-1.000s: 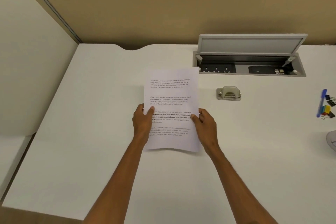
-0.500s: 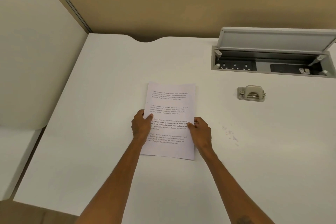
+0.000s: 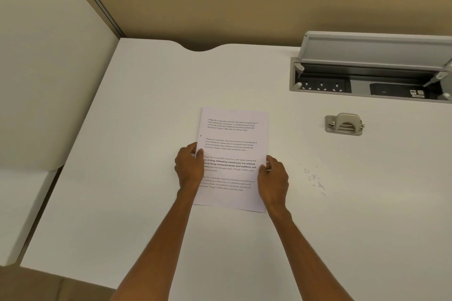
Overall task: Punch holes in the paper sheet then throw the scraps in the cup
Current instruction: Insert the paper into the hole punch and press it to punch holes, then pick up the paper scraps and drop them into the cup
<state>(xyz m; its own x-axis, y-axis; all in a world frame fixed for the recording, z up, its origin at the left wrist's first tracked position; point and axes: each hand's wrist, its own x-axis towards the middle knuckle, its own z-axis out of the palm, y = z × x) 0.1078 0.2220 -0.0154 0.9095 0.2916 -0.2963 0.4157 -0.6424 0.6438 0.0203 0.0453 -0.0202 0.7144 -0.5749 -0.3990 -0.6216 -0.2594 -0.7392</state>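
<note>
Paper sheet (image 3: 232,151) flat on the white desk (image 3: 146,129), pinched both sides.
Left hand (image 3: 189,168) grips its left edge, right hand (image 3: 272,178) its right; scraps (image 3: 315,178) lie scattered near the hole punch (image 3: 344,124).

The paper sheet (image 3: 233,129) carried four printed paragraphs, each repeating one passage: "Village life is a peaceful, close-knit, and nature-connected way of living. Defined by a slower pace, it is centered around strong community bonds, local traditions, and primary activities like agriculture. Though it offers clean air and less stress". The third paragraph was set larger, its middle lines in bold. The left hand (image 3: 189,170) covered the line starts of the lower two paragraphs. Small white labels (image 3: 416,92) inside the recessed socket box (image 3: 293,76) were too small to read.
</note>
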